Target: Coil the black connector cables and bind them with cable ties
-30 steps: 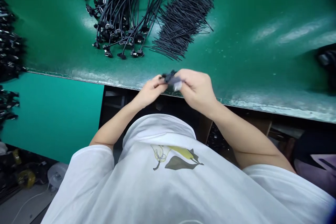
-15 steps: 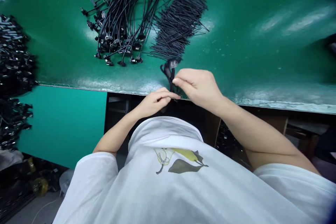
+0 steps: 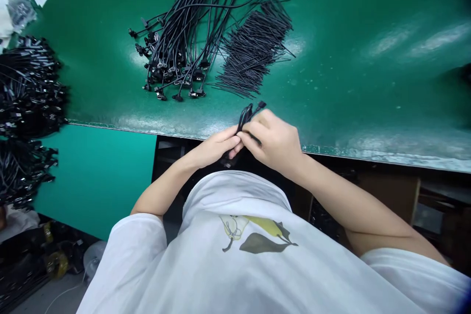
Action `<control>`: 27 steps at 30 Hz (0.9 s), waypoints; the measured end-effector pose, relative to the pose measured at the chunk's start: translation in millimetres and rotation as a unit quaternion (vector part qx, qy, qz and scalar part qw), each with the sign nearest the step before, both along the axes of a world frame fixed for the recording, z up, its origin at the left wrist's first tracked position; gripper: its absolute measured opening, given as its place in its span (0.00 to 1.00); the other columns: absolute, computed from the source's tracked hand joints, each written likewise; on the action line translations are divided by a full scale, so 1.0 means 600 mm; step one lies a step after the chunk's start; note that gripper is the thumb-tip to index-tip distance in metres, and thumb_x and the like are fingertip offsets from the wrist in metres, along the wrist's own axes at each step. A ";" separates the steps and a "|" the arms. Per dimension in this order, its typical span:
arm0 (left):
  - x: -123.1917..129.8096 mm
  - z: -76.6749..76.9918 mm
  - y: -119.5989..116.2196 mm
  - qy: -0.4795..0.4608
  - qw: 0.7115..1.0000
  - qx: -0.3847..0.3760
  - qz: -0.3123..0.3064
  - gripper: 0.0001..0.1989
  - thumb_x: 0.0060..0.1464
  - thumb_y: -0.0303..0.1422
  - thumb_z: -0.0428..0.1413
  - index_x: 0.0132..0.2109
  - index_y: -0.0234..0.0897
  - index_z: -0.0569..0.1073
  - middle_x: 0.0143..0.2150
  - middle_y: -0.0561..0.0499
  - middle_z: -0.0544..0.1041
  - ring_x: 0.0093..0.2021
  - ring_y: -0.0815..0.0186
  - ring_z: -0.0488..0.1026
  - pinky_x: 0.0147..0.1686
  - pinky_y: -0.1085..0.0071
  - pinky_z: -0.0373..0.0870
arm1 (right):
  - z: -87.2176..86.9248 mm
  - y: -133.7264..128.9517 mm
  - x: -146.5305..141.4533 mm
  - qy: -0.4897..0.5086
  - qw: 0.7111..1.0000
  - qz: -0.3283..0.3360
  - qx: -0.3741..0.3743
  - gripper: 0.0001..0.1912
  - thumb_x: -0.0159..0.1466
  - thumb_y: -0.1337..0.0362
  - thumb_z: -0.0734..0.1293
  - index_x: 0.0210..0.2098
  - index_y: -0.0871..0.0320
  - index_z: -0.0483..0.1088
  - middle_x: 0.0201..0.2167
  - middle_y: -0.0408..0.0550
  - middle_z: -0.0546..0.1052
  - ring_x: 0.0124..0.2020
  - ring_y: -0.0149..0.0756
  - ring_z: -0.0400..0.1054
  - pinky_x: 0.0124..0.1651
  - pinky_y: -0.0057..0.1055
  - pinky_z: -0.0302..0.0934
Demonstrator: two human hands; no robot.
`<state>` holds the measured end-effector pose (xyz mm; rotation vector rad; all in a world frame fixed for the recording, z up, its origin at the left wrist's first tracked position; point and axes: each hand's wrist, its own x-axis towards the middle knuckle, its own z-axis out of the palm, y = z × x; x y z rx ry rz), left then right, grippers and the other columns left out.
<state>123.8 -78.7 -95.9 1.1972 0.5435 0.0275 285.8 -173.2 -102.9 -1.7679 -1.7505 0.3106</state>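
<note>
My left hand (image 3: pixel 213 146) and right hand (image 3: pixel 272 143) pinch a thin black cable (image 3: pixel 247 116); a loosened grip could drop it toward the tangled black cable bundle (image 3: pixel 180 44) at eleven o'clock.

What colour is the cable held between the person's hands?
The cable is black. It shows best in the head view.

one left hand (image 3: pixel 213 147), one right hand (image 3: pixel 274 144), one black cable (image 3: pixel 246 117) between them, one heap of connector cables (image 3: pixel 180 54), one pile of black strands (image 3: pixel 255 49).
</note>
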 end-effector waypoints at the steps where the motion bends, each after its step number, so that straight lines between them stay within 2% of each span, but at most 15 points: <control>1: 0.002 0.001 -0.006 -0.002 0.999 -0.036 0.008 0.16 0.58 0.44 0.57 0.41 0.36 0.67 0.28 0.58 0.61 0.24 0.76 0.58 0.27 0.75 0.59 | 0.000 0.002 0.000 -0.045 0.998 -0.012 0.032 0.16 0.70 0.56 0.59 0.39 0.57 0.74 0.42 0.54 0.76 0.43 0.41 0.69 0.46 0.38 0.60; 3: 0.004 0.006 -0.014 -0.004 0.996 -0.087 0.010 0.18 0.54 0.42 0.62 0.43 0.36 0.66 0.28 0.60 0.58 0.22 0.78 0.53 0.22 0.76 0.53 | -0.003 0.009 0.005 -0.105 0.992 0.013 0.073 0.15 0.70 0.57 0.58 0.47 0.53 0.73 0.49 0.52 0.74 0.52 0.45 0.66 0.57 0.48 0.56; 5: 0.004 0.013 -0.014 -0.011 0.993 -0.120 -0.006 0.21 0.51 0.42 0.65 0.44 0.36 0.67 0.28 0.61 0.58 0.21 0.79 0.52 0.22 0.77 0.52 | -0.010 0.016 0.016 -0.156 0.981 0.070 0.086 0.15 0.71 0.59 0.56 0.46 0.51 0.73 0.46 0.48 0.75 0.52 0.42 0.65 0.63 0.52 0.49; 8: -0.006 0.011 -0.004 -0.013 0.987 -0.159 -0.030 0.21 0.52 0.45 0.65 0.43 0.33 0.71 0.29 0.57 0.65 0.25 0.78 0.61 0.27 0.76 0.61 | -0.023 0.018 0.039 -0.232 0.957 0.148 0.086 0.21 0.73 0.54 0.53 0.38 0.54 0.74 0.34 0.47 0.73 0.40 0.38 0.63 0.60 0.45 0.51; 10: -0.019 -0.001 0.004 -0.001 0.987 -0.158 -0.020 0.22 0.53 0.46 0.65 0.45 0.33 0.74 0.37 0.50 0.74 0.34 0.73 0.72 0.37 0.73 0.69 | -0.029 0.013 0.054 -0.264 0.945 0.172 0.091 0.26 0.72 0.45 0.54 0.39 0.56 0.75 0.30 0.48 0.71 0.34 0.38 0.59 0.53 0.42 0.54; 12: -0.032 -0.017 0.011 0.005 0.990 -0.141 0.010 0.24 0.52 0.44 0.66 0.51 0.36 0.75 0.49 0.45 0.78 0.45 0.67 0.76 0.48 0.69 0.72 | -0.033 0.007 0.065 -0.291 0.940 0.154 0.085 0.30 0.70 0.40 0.54 0.42 0.57 0.75 0.29 0.50 0.70 0.32 0.38 0.57 0.44 0.38 0.52; 14: -0.042 -0.030 0.013 0.000 0.992 -0.122 0.039 0.26 0.50 0.40 0.68 0.55 0.39 0.75 0.55 0.43 0.77 0.50 0.65 0.76 0.54 0.66 0.71 | -0.035 0.002 0.072 -0.322 0.938 0.117 0.056 0.30 0.70 0.41 0.53 0.45 0.59 0.74 0.29 0.51 0.70 0.31 0.37 0.56 0.38 0.36 0.46; 17: -0.044 -0.036 0.014 -0.010 0.992 -0.098 0.082 0.26 0.52 0.45 0.66 0.53 0.35 0.75 0.53 0.40 0.80 0.49 0.62 0.78 0.53 0.64 0.72 | -0.039 -0.002 0.074 -0.340 0.935 0.100 0.011 0.27 0.73 0.47 0.52 0.50 0.59 0.72 0.28 0.49 0.69 0.28 0.36 0.55 0.34 0.35 0.40; 19: -0.040 -0.032 0.015 -0.009 0.992 -0.088 0.092 0.29 0.53 0.51 0.63 0.53 0.34 0.75 0.52 0.38 0.80 0.48 0.60 0.79 0.51 0.63 0.74 | -0.041 -0.004 0.071 -0.329 0.939 0.099 0.019 0.24 0.73 0.50 0.53 0.50 0.57 0.73 0.28 0.48 0.70 0.27 0.35 0.55 0.33 0.35 0.39; 21: -0.034 -0.027 0.018 -0.003 0.994 -0.081 0.076 0.31 0.53 0.54 0.61 0.52 0.32 0.75 0.51 0.36 0.81 0.48 0.58 0.80 0.49 0.64 0.75 | -0.042 -0.008 0.067 -0.309 0.946 0.086 0.045 0.19 0.73 0.55 0.54 0.46 0.55 0.74 0.29 0.49 0.72 0.28 0.35 0.56 0.33 0.35 0.40; 24: -0.026 -0.021 0.022 0.004 0.996 -0.072 0.050 0.31 0.52 0.54 0.61 0.52 0.32 0.75 0.52 0.36 0.81 0.47 0.58 0.81 0.48 0.65 0.75 | -0.038 -0.014 0.062 -0.281 0.958 0.035 0.047 0.15 0.72 0.62 0.56 0.44 0.52 0.75 0.33 0.49 0.76 0.30 0.35 0.59 0.35 0.35 0.42; 27: -0.017 -0.017 0.021 0.005 0.997 -0.028 0.074 0.30 0.55 0.51 0.61 0.59 0.38 0.71 0.58 0.40 0.77 0.50 0.59 0.80 0.51 0.64 0.74 | -0.034 -0.021 0.057 -0.255 0.967 -0.006 0.007 0.16 0.71 0.62 0.57 0.51 0.51 0.74 0.34 0.51 0.76 0.31 0.36 0.60 0.34 0.36 0.44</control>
